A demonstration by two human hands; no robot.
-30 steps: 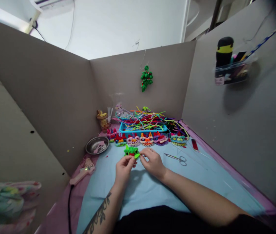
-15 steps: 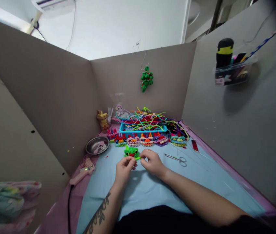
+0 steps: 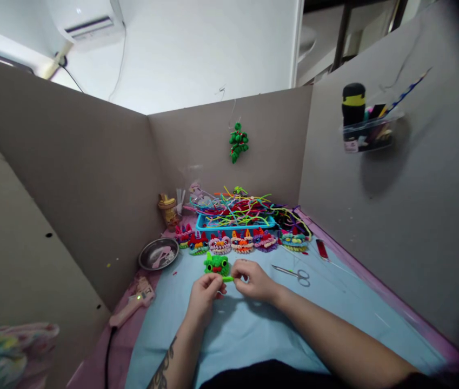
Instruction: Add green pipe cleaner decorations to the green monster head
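Between my two hands is a short bright green piece of pipe cleaner [image 3: 227, 279]. My left hand [image 3: 206, 292] pinches its left end, and my right hand [image 3: 251, 279] pinches the right end with thumb and forefinger. Just beyond my fingers sits a green fuzzy animal head [image 3: 217, 265] with yellow-rimmed eyes, a red mouth and a light green ear on its left side. Whether my fingers touch the head I cannot tell. To the right of my right hand lie silver scissors [image 3: 296, 273].
A row of colourful fuzzy heads [image 3: 242, 241] stands before a blue tray [image 3: 235, 227] heaped with pipe cleaners. At left are a metal bowl [image 3: 148, 262] and a pink glue gun [image 3: 132, 307]. Grey panels [image 3: 229, 173] enclose the table, with a plastic holder [image 3: 369, 135] on the right one.
My view has tilted up and shifted slightly right, so everything sits lower in the picture. Both hands keep their pinch on the green pipe cleaner, with little change in pose.
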